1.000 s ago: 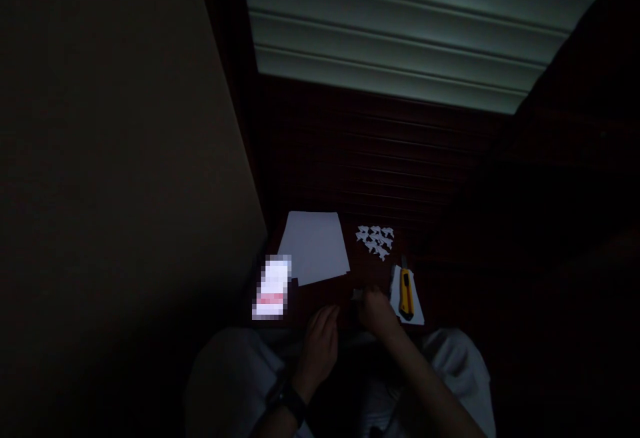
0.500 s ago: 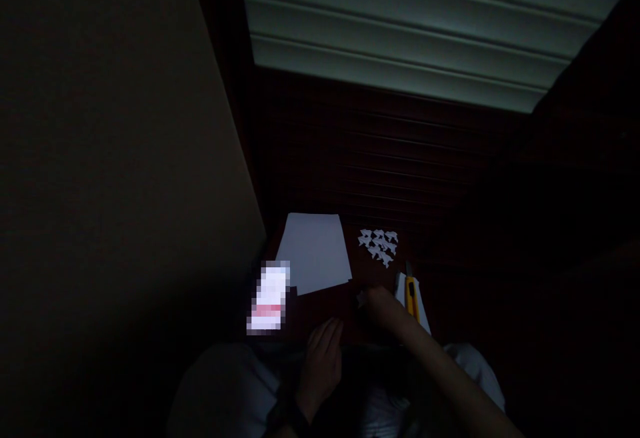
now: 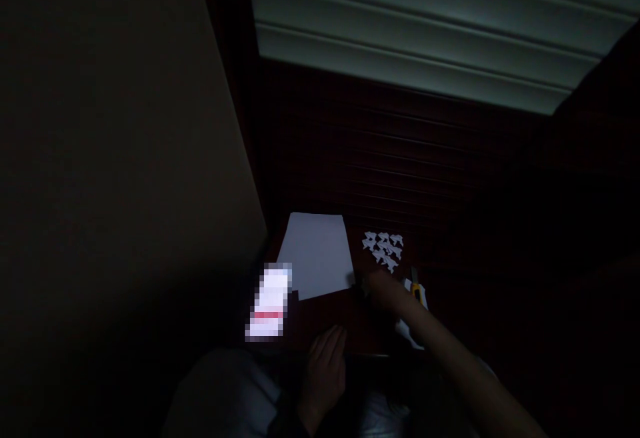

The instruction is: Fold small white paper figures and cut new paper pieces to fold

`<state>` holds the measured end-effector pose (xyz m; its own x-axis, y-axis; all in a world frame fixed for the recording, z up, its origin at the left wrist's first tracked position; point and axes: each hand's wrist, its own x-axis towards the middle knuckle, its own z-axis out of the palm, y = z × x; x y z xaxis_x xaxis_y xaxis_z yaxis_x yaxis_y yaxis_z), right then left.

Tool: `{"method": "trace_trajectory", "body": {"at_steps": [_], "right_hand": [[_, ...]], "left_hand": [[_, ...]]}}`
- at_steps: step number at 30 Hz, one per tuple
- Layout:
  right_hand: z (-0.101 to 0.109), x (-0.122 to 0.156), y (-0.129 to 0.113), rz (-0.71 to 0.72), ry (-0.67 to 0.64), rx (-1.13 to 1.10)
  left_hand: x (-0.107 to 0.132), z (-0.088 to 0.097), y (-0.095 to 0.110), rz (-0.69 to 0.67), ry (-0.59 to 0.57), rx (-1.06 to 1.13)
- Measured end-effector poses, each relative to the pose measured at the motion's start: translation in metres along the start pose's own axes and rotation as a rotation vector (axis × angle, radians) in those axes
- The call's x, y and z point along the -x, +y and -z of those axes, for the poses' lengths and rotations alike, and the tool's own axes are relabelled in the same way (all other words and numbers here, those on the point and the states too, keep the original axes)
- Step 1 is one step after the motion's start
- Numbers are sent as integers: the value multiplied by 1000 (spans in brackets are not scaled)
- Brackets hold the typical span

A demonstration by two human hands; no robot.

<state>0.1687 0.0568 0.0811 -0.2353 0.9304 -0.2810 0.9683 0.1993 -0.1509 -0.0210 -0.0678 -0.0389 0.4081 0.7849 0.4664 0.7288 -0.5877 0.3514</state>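
Note:
My right hand (image 3: pixel 384 289) is over the small dark table (image 3: pixel 325 315), its fingers pinched around a small folded paper piece (image 3: pixel 367 289), only dimly seen at the fingertips. My left hand (image 3: pixel 324 368) rests at the table's near edge, fingers stretched out and side by side, with nothing in it. Beyond the right hand lies a cluster of several small folded white paper pieces (image 3: pixel 384 246). A stack of white paper sheets (image 3: pixel 317 251) lies left of that hand. Partly hidden by my right forearm is a yellow utility knife (image 3: pixel 416 291), lying on white paper (image 3: pixel 407 333).
A lit, blurred-out phone-like screen (image 3: pixel 270 301) lies at the table's left edge. To the left rises a plain wall (image 3: pixel 125 125). A dark slatted panel (image 3: pixel 380 151) stands behind the table, with pale slats (image 3: pixel 400 31) above. The scene is very dim.
My right hand has moved away from me, toward the paper stack, with the small folded paper piece. More of the white paper under the knife shows. My left hand stays in place; the view shifts slightly.

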Motion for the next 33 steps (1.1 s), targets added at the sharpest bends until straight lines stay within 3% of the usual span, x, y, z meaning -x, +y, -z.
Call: {"method": "trace_trajectory", "body": {"at_steps": [6,11,14,18,25,29,33], "right_hand": [[21,-66,9,-101,74,30],[13,-82,8,-146,96,31],[8,-71,8,-161,138,29],[-8,-34,-1,-131,265,-36],[-79,43,-30,-56,578,-339],[-102,55,-33,-55,671,-458],[-105,52,-30,-73,725,-515]], "left_hand": [[1,-2,-2,10,-1,-30],[2,-4,-2,3,3,-37],[2,-4,-1,9,-10,-41],[0,-1,1,12,-11,-38],[-3,5,7,56,11,6],[-14,14,8,147,37,55],[-50,33,-8,132,36,-54]]}}
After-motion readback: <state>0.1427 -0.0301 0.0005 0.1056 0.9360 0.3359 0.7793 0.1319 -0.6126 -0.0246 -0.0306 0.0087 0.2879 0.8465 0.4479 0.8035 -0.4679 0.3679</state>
